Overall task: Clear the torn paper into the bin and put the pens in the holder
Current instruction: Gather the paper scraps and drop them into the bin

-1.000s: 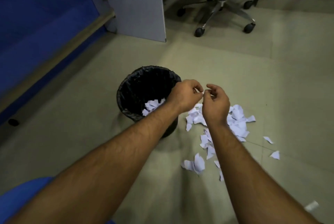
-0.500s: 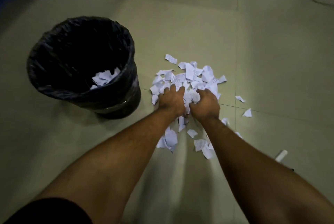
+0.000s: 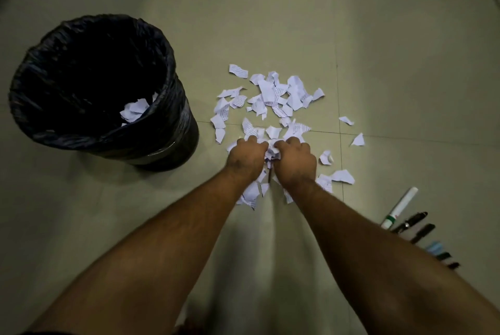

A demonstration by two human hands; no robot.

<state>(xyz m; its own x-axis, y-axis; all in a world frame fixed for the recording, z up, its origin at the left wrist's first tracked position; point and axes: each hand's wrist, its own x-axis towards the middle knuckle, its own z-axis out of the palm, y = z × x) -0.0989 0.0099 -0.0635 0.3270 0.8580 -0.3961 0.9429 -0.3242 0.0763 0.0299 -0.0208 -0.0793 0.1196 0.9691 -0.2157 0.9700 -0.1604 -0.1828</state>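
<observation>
From the head camera, the left hand [image 3: 244, 158] and right hand [image 3: 296, 161] sit side by side on the floor [image 3: 392, 69], both with fingers curled around a bunch of torn paper [image 3: 270, 96] at the near edge of the scattered pile. The bin [image 3: 173, 107], lined in black, stands left of the pile with a few scraps inside. The pens [image 3: 411, 222] lie in a row at lower right, beside the right forearm.

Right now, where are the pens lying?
In the head view, the pens lie in a row on the floor at lower right, beside the right forearm, apart from the torn paper.
</observation>
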